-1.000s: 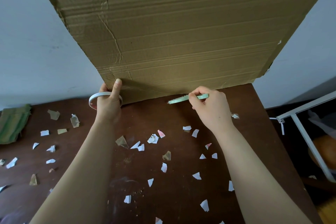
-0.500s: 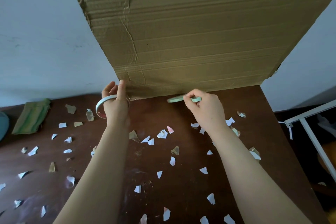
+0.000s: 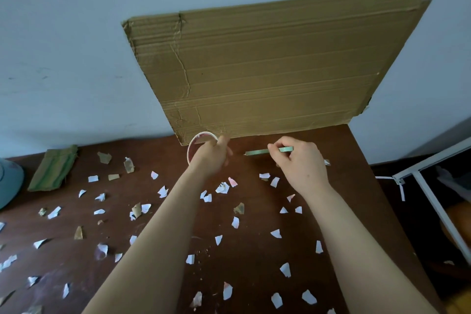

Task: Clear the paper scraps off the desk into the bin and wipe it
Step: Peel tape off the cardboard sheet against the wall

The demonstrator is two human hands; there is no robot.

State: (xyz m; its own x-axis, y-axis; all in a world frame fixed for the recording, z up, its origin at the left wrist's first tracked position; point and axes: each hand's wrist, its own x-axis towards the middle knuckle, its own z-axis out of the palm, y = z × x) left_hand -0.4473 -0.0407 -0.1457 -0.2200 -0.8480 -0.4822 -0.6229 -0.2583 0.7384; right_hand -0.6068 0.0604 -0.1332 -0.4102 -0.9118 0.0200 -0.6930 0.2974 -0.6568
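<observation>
Paper scraps: spread flat over almost the whole brown counter, all on the near side of both grips, between and beside the two forearms. No common long axis; small torn pieces pointing every way. Not yet gathered, not yet wiped.

Left grip: fingers curled round a white ring, probably a tape roll, held upright just at the lower left corner of the cardboard sheet. Right grip: thumb and fingertips pinching a thin green ring, seen edge-on, long line lying left to right, parallel to the lower edge of the cardboard. Resting on the counter or just above it: cannot tell.

Both grips full, so not free for the scraps; judged first need, to put the two rings away. Nearest scraps: two white ones just beside the right wrist, so Right grip closer to the work. Left grip closer to the folded green cloth at the far left, likely useful for the wiping. Bin not in view; direction of the sweep therefore open.

Count: scraps several dozen, mostly white, some brown, too many for an exact number; rings two; cardboard sheet one, leaning on the wall; cloth one; white frame one, off the right edge of the counter.
</observation>
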